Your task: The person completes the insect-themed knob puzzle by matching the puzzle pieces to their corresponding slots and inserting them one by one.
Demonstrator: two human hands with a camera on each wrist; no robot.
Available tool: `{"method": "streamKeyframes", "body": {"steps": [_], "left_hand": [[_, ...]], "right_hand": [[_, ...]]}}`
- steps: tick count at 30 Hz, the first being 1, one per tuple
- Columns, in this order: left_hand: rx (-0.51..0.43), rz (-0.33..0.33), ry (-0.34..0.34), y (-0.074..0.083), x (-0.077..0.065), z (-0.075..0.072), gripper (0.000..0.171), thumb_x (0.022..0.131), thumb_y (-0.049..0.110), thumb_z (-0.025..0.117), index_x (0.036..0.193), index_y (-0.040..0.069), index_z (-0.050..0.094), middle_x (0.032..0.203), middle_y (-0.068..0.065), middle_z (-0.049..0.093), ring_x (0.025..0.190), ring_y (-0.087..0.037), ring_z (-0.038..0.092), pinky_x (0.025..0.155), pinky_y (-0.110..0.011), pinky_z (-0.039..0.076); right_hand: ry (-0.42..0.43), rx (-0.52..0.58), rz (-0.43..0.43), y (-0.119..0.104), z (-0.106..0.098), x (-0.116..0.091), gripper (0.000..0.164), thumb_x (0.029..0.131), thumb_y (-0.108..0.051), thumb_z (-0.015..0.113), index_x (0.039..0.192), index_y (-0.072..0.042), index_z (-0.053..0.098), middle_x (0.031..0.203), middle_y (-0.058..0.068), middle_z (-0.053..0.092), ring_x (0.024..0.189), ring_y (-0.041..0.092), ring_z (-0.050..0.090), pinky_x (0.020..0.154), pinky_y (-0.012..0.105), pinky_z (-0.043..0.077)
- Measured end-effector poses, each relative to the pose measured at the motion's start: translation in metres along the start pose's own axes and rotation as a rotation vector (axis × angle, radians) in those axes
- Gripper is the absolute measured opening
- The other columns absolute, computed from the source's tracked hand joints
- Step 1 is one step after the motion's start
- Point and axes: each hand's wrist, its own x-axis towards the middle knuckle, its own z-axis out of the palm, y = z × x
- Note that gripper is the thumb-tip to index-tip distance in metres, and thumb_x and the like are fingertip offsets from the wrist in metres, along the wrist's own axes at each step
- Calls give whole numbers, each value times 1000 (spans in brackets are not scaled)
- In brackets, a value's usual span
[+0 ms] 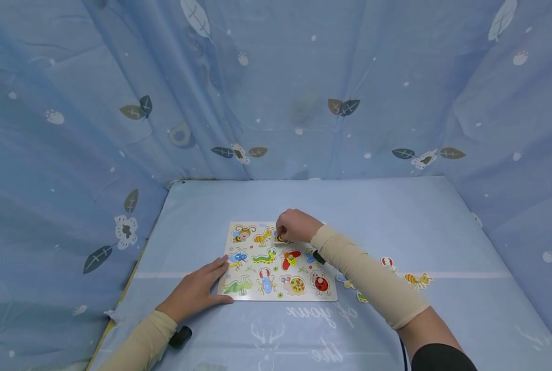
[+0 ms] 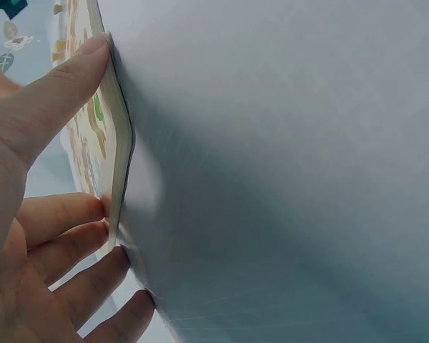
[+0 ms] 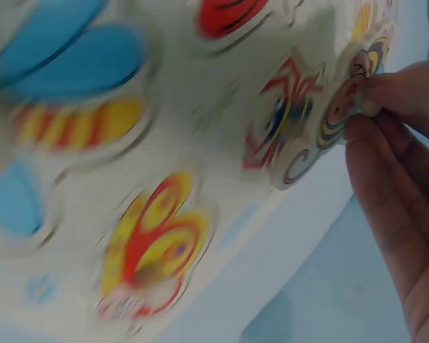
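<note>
A light puzzle board (image 1: 310, 298) with several cartoon insects lies flat on the table. My left hand (image 1: 194, 288) lies at its near left corner, fingers along the left edge and thumb at the front edge. In the left wrist view, the thumb (image 2: 68, 89) and fingertips touch the board's side on both sides of the corner. My right hand (image 1: 299, 225) is over the board's far edge, pinching a bee puzzle piece (image 3: 339, 114) by its small knob. That piece is tilted over the board, overlapping a red and blue bug picture (image 3: 282, 118) in the right wrist view.
Right of the board lie loose pieces: a striped orange insect (image 1: 418, 281), a red-clawed beetle (image 1: 388, 263) and a green piece (image 1: 362, 297). A blue and yellow piece (image 1: 345, 281) is partly hidden by the right forearm. Blue patterned curtains (image 1: 299, 77) enclose the table.
</note>
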Motion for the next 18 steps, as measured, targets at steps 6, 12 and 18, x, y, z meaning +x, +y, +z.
{"method": "streamKeyframes", "body": {"steps": [6,12,18], "left_hand": [[1,-13,-6,-1,0,0,98,71,68,71,146,11,45,157,-1,36,140,-26,42,105,-46,46],[7,-11,-15,-3,-1,1,98,72,70,69,147,12,44,158,0,34,141,-24,41,106,-46,46],[0,3,-11,-4,-1,2,97,73,68,70,147,11,44,158,-1,34,141,-25,41,106,-45,46]], "right_hand": [[27,-78,-71,-27,14,41,15,88,-8,68,93,-18,79,96,-4,74,83,7,66,77,23,55],[94,-196,-144,-48,26,72,22,91,-9,64,73,-19,72,78,-6,68,60,4,48,61,18,43],[88,-221,-131,-63,31,86,27,94,-10,61,69,-21,64,72,-8,61,59,6,40,58,20,36]]}}
